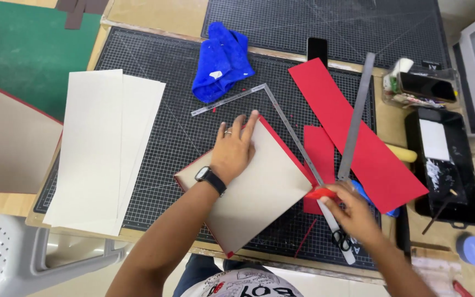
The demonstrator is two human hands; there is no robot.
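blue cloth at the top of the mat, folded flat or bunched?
Bunched. The blue cloth lies crumpled in uneven folds on the black cutting mat, beside the steel square's short arm, not spread.

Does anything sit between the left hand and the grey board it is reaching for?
Nothing visible: the left hand already lies flat on the grey board, fingers at its upper edge. The metal square lies along the board's right edge, not under the hand.
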